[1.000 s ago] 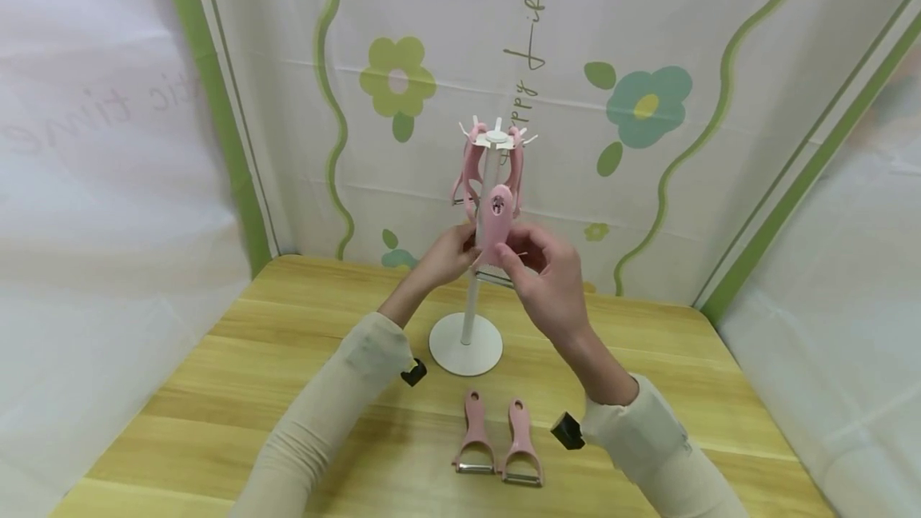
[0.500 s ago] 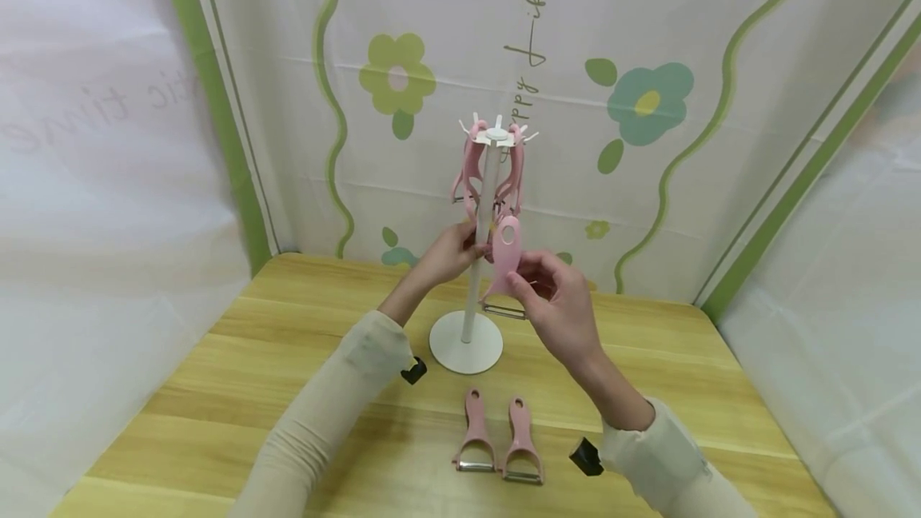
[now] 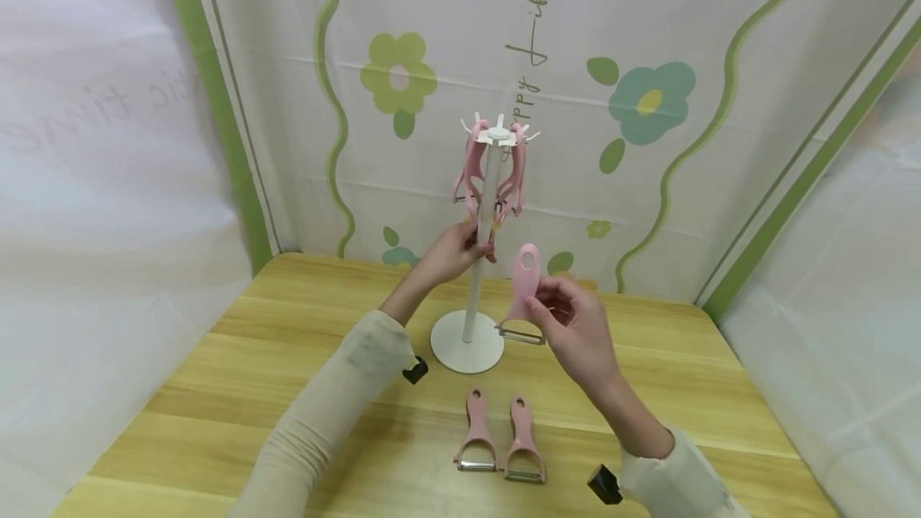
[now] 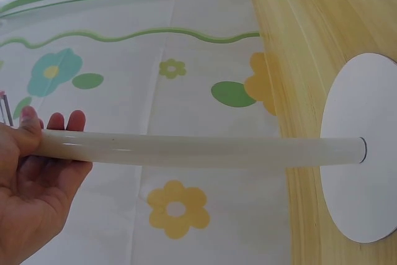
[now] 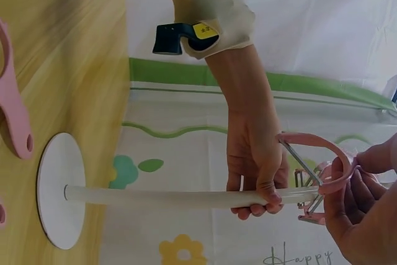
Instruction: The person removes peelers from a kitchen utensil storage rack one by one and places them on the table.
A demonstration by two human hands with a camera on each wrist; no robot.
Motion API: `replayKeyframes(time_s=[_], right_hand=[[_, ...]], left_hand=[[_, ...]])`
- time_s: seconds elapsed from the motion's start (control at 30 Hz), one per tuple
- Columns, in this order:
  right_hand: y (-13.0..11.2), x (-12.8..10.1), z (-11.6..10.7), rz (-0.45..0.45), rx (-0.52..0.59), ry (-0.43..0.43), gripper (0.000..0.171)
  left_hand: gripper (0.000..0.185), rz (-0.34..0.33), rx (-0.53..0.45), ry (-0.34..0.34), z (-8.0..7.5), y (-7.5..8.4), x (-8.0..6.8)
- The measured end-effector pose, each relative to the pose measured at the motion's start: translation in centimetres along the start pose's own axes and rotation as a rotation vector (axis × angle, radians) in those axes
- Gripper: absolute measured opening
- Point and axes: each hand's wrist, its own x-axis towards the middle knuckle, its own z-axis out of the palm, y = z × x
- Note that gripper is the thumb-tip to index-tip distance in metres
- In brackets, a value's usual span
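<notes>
I see my left hand [image 3: 452,250] raised with its fingers wrapped round the white stand pole [image 3: 480,262]; my right hand [image 3: 576,326], at 4 o'clock of it, pinches a pink peeler [image 3: 524,294] upright, blade down; only the right wrist view shows the peeler's blade [image 5: 305,178] close up.

A makeshift recording booth: flowered cloth backdrop [image 3: 647,38] and white sheets [image 3: 86,182] wall in a wooden desk [image 3: 216,390].

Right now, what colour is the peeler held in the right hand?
Pink plastic peeler with a metal blade; clearest in the head view.
</notes>
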Motion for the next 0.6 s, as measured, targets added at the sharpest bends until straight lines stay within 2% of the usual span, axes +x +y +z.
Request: replayKeyframes(time_s=[0.13, 0.33, 0.6], right_hand=[[1.0, -0.9, -0.5, 0.053, -0.010, -0.016, 0.016], [2.2, -2.3, -1.2, 0.187, -0.056, -0.048, 0.017], [4.1, -4.2, -2.0, 0.314, -0.098, -0.096, 0.017]], left_hand=[[0.018, 0.004, -0.004, -0.001, 0.0, 0.1, 0.0], [0.018, 0.010, 0.009, -0.009, -0.1, 0.0, 0.0], [0.018, -0.010, -0.019, -0.013, -0.2, 0.0, 0.0]])
